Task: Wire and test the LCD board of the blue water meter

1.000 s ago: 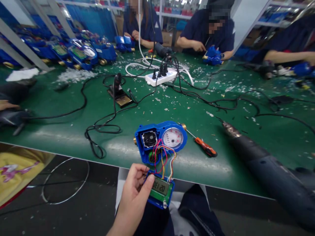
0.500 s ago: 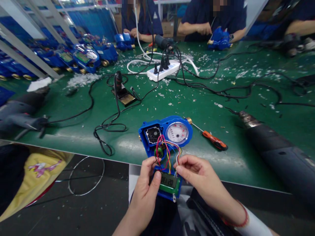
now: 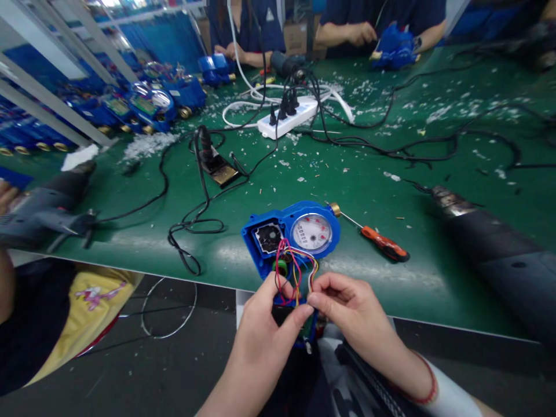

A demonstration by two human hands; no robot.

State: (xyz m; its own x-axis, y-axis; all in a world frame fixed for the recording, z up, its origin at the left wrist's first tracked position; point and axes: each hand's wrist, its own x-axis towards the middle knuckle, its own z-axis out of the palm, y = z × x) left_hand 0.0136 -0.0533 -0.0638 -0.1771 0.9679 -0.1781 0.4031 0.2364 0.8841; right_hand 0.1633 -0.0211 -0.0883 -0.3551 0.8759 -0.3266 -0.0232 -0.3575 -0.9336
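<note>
At the table's front edge lies a blue water meter (image 3: 299,209) with a round white dial (image 3: 311,234) and an opened square compartment. Red, yellow, white and blue wires (image 3: 296,263) run from it to a small blue display module (image 3: 310,331). My left hand (image 3: 260,321) grips this module, its thumb lying across the front and covering most of the screen. Finger and thumb of my right hand (image 3: 353,304) pinch the wires at the module's upper right corner. An orange-handled screwdriver (image 3: 384,243) rests right of the meter, its tip near the brass fitting.
A hot-air gun (image 3: 490,249) lies at the right, another (image 3: 47,208) at the left. Behind are a soldering iron stand (image 3: 217,165), a white power strip (image 3: 286,117) and trailing cables. Several blue meters (image 3: 152,107) stand back left. Co-workers' hands (image 3: 362,35) are across the table.
My left thumb has slid right across the module's screen, toward my right fingertips, hiding the digits. My right hand keeps its pinch on the wires. The view has shifted slightly.
</note>
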